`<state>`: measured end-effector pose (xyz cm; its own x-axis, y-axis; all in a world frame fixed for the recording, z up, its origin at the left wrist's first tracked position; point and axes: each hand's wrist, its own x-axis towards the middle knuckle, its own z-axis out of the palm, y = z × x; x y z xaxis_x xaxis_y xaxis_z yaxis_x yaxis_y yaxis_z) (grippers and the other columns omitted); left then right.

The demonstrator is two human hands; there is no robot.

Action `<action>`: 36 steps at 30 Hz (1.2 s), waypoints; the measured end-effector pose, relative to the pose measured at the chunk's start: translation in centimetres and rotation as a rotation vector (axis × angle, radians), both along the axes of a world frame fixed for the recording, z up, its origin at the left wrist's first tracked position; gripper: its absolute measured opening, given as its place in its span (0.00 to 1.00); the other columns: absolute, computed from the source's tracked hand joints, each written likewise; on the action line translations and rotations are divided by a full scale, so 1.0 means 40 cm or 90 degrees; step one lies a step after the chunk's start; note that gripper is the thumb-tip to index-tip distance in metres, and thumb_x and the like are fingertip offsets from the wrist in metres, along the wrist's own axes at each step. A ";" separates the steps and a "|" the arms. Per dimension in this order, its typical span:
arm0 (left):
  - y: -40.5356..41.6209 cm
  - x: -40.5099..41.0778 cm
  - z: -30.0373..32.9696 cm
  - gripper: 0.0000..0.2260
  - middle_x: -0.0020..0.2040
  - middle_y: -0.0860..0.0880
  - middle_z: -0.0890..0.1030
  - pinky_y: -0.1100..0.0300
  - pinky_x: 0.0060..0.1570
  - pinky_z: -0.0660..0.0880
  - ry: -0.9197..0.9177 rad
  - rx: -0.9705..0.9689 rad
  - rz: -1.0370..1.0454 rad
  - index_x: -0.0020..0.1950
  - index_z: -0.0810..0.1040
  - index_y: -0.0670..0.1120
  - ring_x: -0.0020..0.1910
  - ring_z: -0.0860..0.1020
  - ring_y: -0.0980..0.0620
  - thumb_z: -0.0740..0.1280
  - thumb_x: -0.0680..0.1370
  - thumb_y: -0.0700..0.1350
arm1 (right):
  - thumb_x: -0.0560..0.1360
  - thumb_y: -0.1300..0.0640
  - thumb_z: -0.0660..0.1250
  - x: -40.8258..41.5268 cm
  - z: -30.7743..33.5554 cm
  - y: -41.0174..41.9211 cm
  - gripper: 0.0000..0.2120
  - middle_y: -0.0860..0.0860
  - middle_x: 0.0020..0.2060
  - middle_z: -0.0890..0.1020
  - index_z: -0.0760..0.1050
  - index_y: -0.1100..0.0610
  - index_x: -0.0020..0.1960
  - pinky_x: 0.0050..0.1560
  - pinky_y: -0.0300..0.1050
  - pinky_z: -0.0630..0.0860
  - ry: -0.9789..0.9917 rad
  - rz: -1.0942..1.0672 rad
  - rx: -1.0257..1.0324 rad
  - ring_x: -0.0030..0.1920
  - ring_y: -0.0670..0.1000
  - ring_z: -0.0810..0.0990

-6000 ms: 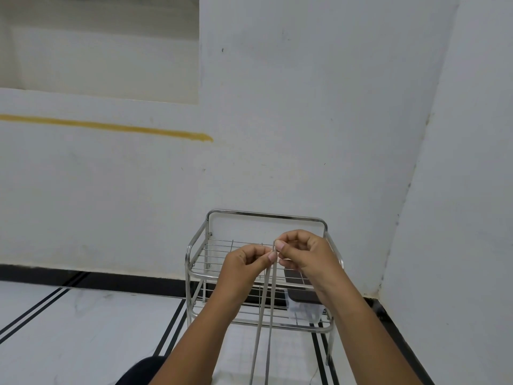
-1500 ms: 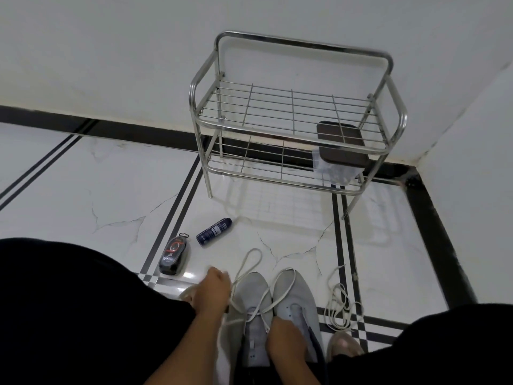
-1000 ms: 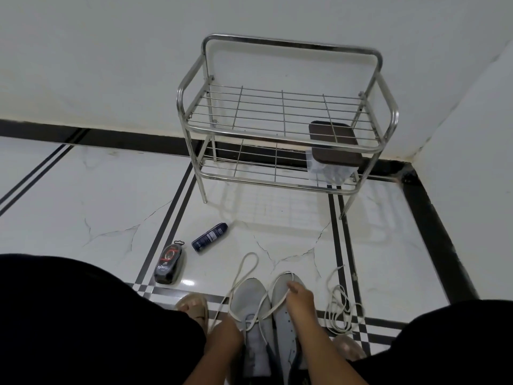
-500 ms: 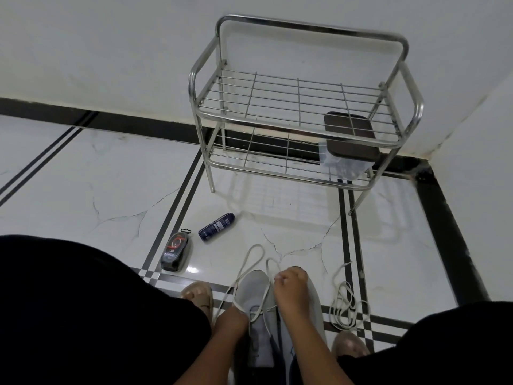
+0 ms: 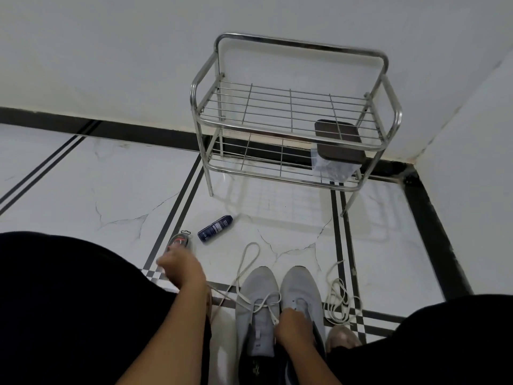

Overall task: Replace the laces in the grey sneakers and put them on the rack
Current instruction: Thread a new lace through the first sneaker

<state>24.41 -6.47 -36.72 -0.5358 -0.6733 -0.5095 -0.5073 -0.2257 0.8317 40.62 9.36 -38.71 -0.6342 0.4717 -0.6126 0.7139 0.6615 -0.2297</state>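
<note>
My right hand curls down on the grey sneakers, pinching the white lace at the eyelets of the left shoe. My left hand, out to the side and blurred, is fisted on that lace's other end, pulled taut. Right of my right hand lies a loose lace. Beyond stands the rack.

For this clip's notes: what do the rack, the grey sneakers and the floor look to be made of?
Rack: metal tube and wire grid, probably polished steel, given its bright glints.
Grey sneakers: matte textile uppers, perhaps knit or mesh; the weave is too blurred to tell.
Floor: glossy white tile with marble-like veins and black stripes; it mirrors the rack.
</note>
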 end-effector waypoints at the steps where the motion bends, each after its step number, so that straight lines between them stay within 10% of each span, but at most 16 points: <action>1: 0.015 0.007 0.010 0.15 0.53 0.38 0.78 0.49 0.51 0.76 0.003 -0.129 -0.174 0.61 0.68 0.40 0.52 0.78 0.40 0.58 0.80 0.49 | 0.79 0.56 0.58 0.002 0.000 0.003 0.17 0.55 0.69 0.72 0.74 0.57 0.65 0.68 0.43 0.65 0.000 0.007 -0.001 0.72 0.53 0.67; 4: 0.063 0.101 -0.055 0.10 0.51 0.43 0.80 0.56 0.48 0.73 -0.126 -0.472 -0.848 0.57 0.74 0.47 0.50 0.79 0.44 0.61 0.79 0.49 | 0.79 0.56 0.58 -0.001 0.014 -0.008 0.16 0.53 0.66 0.75 0.74 0.56 0.65 0.67 0.43 0.66 -0.013 0.020 -0.004 0.71 0.52 0.68; 7: 0.069 0.210 -0.140 0.14 0.57 0.47 0.80 0.57 0.54 0.73 -0.283 -0.505 -1.090 0.59 0.78 0.46 0.59 0.78 0.46 0.59 0.79 0.50 | 0.77 0.58 0.57 -0.004 0.016 -0.019 0.17 0.53 0.64 0.77 0.75 0.56 0.64 0.68 0.44 0.66 -0.021 0.016 -0.005 0.70 0.51 0.70; 15: 0.002 0.170 -0.116 0.14 0.59 0.40 0.78 0.54 0.51 0.73 -0.278 -0.483 -0.730 0.64 0.73 0.38 0.57 0.77 0.41 0.56 0.81 0.41 | 0.80 0.56 0.55 0.010 0.021 0.008 0.18 0.52 0.71 0.69 0.72 0.54 0.68 0.68 0.42 0.66 0.013 -0.031 0.010 0.72 0.51 0.67; 20: 0.048 0.192 -0.098 0.19 0.68 0.44 0.70 0.55 0.57 0.73 -0.275 -0.616 -0.895 0.74 0.62 0.48 0.65 0.73 0.46 0.56 0.82 0.45 | 0.81 0.57 0.53 -0.003 0.020 0.003 0.18 0.52 0.69 0.71 0.73 0.55 0.67 0.68 0.44 0.66 -0.015 -0.039 0.014 0.69 0.52 0.70; 25: 0.109 0.244 -0.146 0.11 0.59 0.47 0.78 0.55 0.54 0.74 -0.213 -0.532 -1.088 0.58 0.74 0.49 0.57 0.78 0.47 0.57 0.79 0.47 | 0.80 0.57 0.55 -0.008 0.008 -0.008 0.17 0.54 0.62 0.78 0.75 0.57 0.64 0.63 0.46 0.73 -0.054 -0.015 -0.006 0.63 0.54 0.76; 31: 0.054 0.188 -0.116 0.12 0.58 0.41 0.79 0.52 0.55 0.75 -0.322 -0.402 -0.738 0.61 0.74 0.41 0.58 0.77 0.41 0.60 0.79 0.41 | 0.80 0.58 0.55 -0.007 0.007 0.004 0.17 0.52 0.67 0.74 0.73 0.55 0.65 0.63 0.45 0.71 -0.048 -0.052 -0.002 0.66 0.53 0.73; 36: 0.038 0.188 -0.109 0.13 0.61 0.42 0.77 0.53 0.59 0.74 -0.410 -0.431 -0.726 0.64 0.74 0.42 0.61 0.76 0.42 0.61 0.79 0.41 | 0.81 0.58 0.54 -0.004 0.000 0.012 0.16 0.50 0.70 0.69 0.72 0.54 0.66 0.63 0.43 0.70 -0.006 -0.055 0.020 0.67 0.51 0.72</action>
<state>31.94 -4.97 -41.09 -0.7365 -0.2544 -0.6268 -0.4549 0.8720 0.1806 40.44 9.85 -38.69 -0.5842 0.5441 -0.6022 0.7709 0.6039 -0.2023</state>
